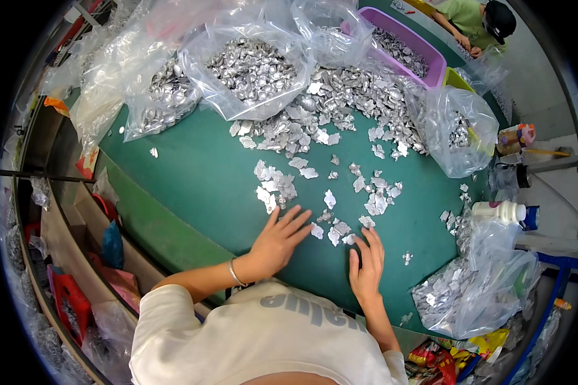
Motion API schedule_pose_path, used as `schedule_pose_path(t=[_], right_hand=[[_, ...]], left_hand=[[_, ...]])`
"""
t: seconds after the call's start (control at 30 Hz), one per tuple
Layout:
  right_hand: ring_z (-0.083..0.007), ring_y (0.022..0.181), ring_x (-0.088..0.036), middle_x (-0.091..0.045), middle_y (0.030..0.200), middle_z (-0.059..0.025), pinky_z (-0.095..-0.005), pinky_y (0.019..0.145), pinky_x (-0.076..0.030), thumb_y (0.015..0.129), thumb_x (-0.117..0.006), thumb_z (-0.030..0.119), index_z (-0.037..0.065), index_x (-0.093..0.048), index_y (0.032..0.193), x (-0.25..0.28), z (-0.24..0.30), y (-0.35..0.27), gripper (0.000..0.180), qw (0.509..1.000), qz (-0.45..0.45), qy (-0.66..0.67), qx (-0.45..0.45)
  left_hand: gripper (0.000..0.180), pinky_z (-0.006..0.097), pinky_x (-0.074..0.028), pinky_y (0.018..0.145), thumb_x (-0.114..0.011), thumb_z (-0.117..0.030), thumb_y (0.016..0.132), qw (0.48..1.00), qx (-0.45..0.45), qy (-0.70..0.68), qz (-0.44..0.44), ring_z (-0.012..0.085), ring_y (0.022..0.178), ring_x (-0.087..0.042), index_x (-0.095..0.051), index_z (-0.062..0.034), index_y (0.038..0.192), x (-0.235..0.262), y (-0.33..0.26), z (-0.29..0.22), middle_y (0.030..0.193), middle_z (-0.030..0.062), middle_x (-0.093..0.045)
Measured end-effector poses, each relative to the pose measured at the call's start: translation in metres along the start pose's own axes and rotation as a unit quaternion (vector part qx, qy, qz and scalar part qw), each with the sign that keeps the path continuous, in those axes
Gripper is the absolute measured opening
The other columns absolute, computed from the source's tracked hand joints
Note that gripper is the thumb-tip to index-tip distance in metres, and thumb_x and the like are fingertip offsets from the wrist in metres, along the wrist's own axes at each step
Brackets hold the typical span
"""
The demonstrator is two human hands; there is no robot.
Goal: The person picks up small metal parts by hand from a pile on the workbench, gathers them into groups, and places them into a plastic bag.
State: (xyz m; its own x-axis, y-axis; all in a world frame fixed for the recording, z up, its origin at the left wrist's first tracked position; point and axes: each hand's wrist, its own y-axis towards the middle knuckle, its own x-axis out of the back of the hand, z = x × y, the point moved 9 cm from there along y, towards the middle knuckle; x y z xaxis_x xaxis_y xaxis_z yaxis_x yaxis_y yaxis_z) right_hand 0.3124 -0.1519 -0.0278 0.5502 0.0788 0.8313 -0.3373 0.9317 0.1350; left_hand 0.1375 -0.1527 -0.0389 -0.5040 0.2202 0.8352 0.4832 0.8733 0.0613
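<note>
My left hand [277, 241] lies flat on the green table [199, 173], fingers spread, its tips beside a few small silver foil pieces [334, 232]. My right hand [366, 264] rests flat just right of them, fingertips touching a silver piece near the loose cluster. Neither hand holds anything. More silver pieces [273, 187] are scattered further out, and a big heap of silver pieces [347, 102] spreads across the far side of the table.
Clear plastic bags of silver pieces stand at the back [250, 70], back left [160, 96], right [459, 128] and near right [475, 292]. A purple bin [424, 48] sits far back. A white bottle [498, 210] lies at the right edge. Another person [478, 22] works at top right.
</note>
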Motion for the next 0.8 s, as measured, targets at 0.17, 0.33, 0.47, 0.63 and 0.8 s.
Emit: schedule_pose_path(t=[0.17,0.33,0.47,0.63,0.8], right_hand=[[-0.0376,0.135,-0.03,-0.037,0.143,-0.0174,-0.0521,0.11,-0.021,0.081,-0.064,0.013,0.003,-0.048,0.131,-0.022,0.019,0.013,0.053,0.998,0.068,-0.012,0.006],[-0.0393,0.133,-0.033,-0.042,0.139,-0.0176,-0.0524,0.106,-0.026,0.081,-0.065,0.015,0.004,-0.049,0.13,-0.023,0.013,-0.02,0.052,0.989,0.095,0.086,0.079],[-0.0405,0.132,-0.035,-0.04,0.142,-0.0178,-0.0508,0.104,-0.031,0.082,-0.063,0.014,-0.001,-0.05,0.126,0.009,0.002,0.017,0.048,0.999,0.003,0.033,0.001],[-0.0373,0.132,-0.037,-0.043,0.14,-0.0176,-0.051,0.105,-0.031,0.082,-0.062,0.012,-0.001,-0.054,0.122,-0.013,0.004,-0.003,0.043,0.996,0.06,0.044,0.039],[-0.0361,0.133,-0.035,-0.043,0.141,-0.0157,-0.0507,0.106,-0.029,0.083,-0.062,0.012,-0.001,-0.053,0.124,-0.004,-0.01,0.003,0.044,0.998,0.0,0.057,0.026]], left_hand=[[0.054,0.059,-0.024,0.107,-0.058,0.003,0.075,1.0,-0.005,0.008,-0.014,0.0385,0.135,-0.031,-0.049,-0.0021,0.128,-0.024,-0.003,-0.023,0.144,0.0218,-0.033],[0.044,0.05,-0.028,0.109,-0.056,0.003,0.078,0.972,-0.116,-0.192,0.071,0.0347,0.133,-0.035,-0.053,-0.0006,0.122,-0.025,-0.017,-0.034,0.139,0.0197,-0.04],[0.047,0.044,-0.035,0.107,-0.053,0.009,0.077,0.969,-0.113,-0.219,0.016,0.034,0.13,-0.04,-0.054,-0.0033,0.123,-0.007,-0.009,-0.032,0.138,0.0155,-0.043],[0.048,0.042,-0.038,0.106,-0.051,0.01,0.079,0.948,-0.166,-0.263,0.068,0.0332,0.129,-0.042,-0.053,-0.0049,0.125,-0.018,-0.011,-0.046,0.139,0.0145,-0.043],[0.053,0.044,-0.036,0.107,-0.054,0.009,0.076,0.953,-0.102,-0.278,0.063,0.0329,0.13,-0.04,-0.051,-0.0041,0.127,-0.016,0.003,-0.032,0.14,0.0145,-0.042]])
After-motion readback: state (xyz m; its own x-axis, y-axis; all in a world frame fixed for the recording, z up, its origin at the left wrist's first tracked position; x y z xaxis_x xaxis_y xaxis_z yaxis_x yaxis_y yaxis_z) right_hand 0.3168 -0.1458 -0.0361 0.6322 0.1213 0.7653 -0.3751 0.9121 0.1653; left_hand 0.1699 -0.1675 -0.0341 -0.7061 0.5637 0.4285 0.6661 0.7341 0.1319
